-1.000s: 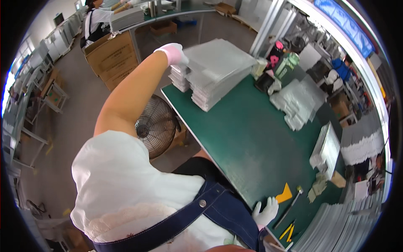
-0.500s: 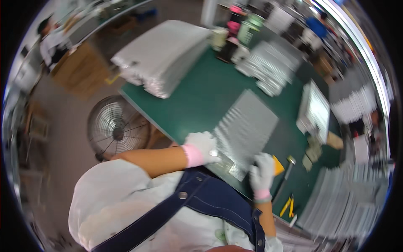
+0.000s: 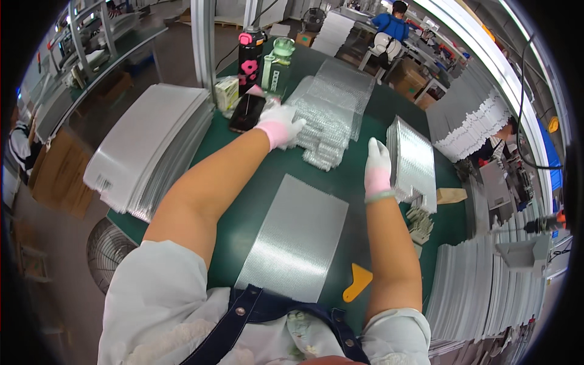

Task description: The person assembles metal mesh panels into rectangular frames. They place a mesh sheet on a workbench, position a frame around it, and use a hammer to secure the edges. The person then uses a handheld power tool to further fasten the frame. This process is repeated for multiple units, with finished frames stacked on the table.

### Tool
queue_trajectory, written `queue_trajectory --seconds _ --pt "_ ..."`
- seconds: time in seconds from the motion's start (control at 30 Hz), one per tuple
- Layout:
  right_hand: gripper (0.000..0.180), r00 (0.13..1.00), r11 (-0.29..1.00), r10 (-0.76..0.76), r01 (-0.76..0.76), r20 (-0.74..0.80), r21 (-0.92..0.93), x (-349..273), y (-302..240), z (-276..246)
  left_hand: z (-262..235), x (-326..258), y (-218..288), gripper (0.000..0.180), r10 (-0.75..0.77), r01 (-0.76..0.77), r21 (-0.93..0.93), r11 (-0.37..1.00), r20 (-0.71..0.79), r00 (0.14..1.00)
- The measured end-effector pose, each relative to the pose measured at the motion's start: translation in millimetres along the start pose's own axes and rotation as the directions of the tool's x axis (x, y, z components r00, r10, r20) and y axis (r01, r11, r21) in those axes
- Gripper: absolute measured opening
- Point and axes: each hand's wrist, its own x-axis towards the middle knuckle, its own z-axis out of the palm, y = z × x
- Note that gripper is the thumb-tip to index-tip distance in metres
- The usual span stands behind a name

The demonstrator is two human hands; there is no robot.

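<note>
Both my hands wear white gloves with pink cuffs, and both arms stretch forward over the green table. My left hand (image 3: 281,125) is at the near left edge of a pile of clear, bubbly plastic bags (image 3: 325,125), fingers spread and nothing visibly gripped. Beside the short stack of shiny silver sheets (image 3: 415,159) is my right hand (image 3: 378,164), its fingers stretched out and holding nothing. A single silver textured sheet (image 3: 298,237) lies flat between my forearms, its near edge against my body. Next to my right forearm lies a yellow scraper (image 3: 357,283).
A tall stack of white-faced panels (image 3: 152,134) stands at left. Behind my left hand are a phone (image 3: 247,112), small box (image 3: 227,92), black bottle (image 3: 250,58) and green bottle (image 3: 277,70). More panels (image 3: 474,292) are stacked at right. A person in blue (image 3: 391,27) works far off.
Both hands have left the flat sheet's near end and reached forward, left to the plastic bags, right to the silver stack. The view has turned; the hammer and pliers no longer show.
</note>
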Motion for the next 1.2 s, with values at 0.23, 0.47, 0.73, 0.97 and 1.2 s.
queue_trajectory --seconds 0.23,0.47,0.73,0.97,1.2 --pt "0.042 0.996 0.983 0.079 -0.07 0.044 -0.171 88.8 50.2 35.5 39.9 -16.9 -2.6 0.056 0.172 -0.173 -0.029 0.984 -0.046 0.984" --pt "0.016 0.992 0.278 0.066 -0.12 0.106 0.953 120.9 -3.9 -9.2 54.0 -25.1 -19.1 0.057 0.12 -0.152 -0.207 0.966 -0.159 0.98" --pt "0.009 0.955 0.594 -0.25 0.023 0.158 0.804 -57.6 -98.6 -65.9 -29.0 -21.7 21.2 0.064 -0.238 0.122 -0.987 -0.105 0.144 0.961" --pt "0.021 0.899 0.829 0.093 -0.308 0.428 0.467 -216.9 -47.4 -132.1 -118.5 -139.5 66.0 0.029 -0.004 0.339 -0.94 -0.043 0.34 0.94" --pt "0.063 0.896 0.872 0.266 -0.381 0.356 0.308 -267.3 -65.1 -149.7 -78.6 -236.7 71.5 0.029 -0.209 0.068 -0.929 0.363 -0.011 0.978"
